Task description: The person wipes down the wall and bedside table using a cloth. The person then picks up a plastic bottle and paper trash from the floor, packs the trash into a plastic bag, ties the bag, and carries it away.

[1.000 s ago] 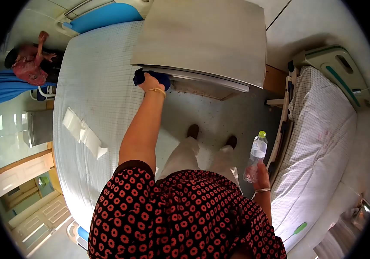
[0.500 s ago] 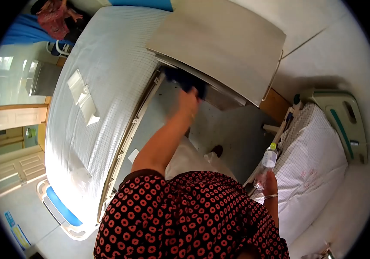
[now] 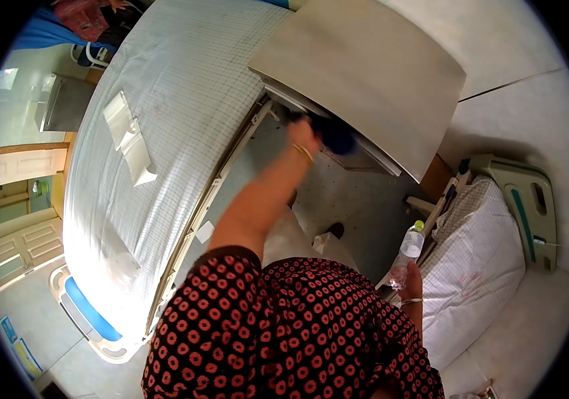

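My left hand (image 3: 304, 137), with a bangle at the wrist, is closed on a dark blue cloth (image 3: 338, 137) at the front of a metal bedside cabinet (image 3: 364, 73). The cloth lies along the cabinet's front, just under the top's overhanging edge, and part of it is hidden there. My fingers are slightly blurred. On the other side, my right hand (image 3: 413, 282) is wrapped round the lower part of a clear plastic bottle (image 3: 409, 247) with a yellow-green cap. That bottle is held a little tilted beside the right-hand bed.
At left stands a bed (image 3: 185, 86) under a checked sheet, with a white folded packet (image 3: 129, 138) on it. Another bed (image 3: 477, 259) with a green end board (image 3: 527, 206) is at right. A seated person (image 3: 84, 18) is at the far upper left.
My left hand and the blue cloth have shifted right along the cabinet front. The view has moved slightly. My right hand still holds the bottle.
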Motion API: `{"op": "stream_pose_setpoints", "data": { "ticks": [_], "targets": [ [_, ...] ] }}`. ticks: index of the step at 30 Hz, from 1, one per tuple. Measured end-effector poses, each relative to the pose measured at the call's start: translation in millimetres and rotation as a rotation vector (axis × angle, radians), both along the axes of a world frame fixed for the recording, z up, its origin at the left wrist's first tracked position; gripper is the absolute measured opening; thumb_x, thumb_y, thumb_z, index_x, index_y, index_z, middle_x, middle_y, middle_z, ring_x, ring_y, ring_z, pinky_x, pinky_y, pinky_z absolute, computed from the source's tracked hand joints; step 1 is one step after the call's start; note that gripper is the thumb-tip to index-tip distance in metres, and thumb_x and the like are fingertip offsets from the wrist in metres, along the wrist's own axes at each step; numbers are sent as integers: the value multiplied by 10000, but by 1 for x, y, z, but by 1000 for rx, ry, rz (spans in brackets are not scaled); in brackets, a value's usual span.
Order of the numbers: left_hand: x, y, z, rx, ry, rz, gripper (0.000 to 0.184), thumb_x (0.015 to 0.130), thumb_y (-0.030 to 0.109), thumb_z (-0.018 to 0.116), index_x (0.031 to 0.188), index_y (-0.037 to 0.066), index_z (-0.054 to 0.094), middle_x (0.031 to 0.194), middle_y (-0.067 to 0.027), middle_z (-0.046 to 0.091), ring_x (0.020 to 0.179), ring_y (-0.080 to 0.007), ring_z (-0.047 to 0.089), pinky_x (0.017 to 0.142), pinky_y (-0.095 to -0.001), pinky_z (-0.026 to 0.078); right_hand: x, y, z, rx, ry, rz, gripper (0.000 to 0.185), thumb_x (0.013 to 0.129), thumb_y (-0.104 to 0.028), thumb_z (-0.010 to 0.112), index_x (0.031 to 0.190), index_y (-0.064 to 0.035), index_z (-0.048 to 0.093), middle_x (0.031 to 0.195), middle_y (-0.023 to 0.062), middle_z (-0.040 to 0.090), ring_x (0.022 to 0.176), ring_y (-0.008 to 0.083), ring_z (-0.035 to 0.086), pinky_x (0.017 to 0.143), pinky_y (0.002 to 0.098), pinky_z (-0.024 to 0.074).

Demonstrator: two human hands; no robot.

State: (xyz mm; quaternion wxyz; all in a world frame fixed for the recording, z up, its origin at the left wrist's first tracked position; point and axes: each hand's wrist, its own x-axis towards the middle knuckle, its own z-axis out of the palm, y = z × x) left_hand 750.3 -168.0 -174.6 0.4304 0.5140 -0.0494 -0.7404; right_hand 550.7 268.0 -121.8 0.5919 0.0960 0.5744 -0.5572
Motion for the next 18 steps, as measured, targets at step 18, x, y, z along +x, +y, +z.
{"op": "stream_pose_setpoints", "data": {
  "ticks": [18],
  "targets": [
    [-130,133,6,348,169,-145,294,839,161,416,1123,217,362,1024,-30,449,894,-211,447,660,-399,466,26,-16,-2,106,-76,-60,362,816,-321,486,1039,-37,454,775,80,559,636,194,559,543,313,470]
  ]
}}
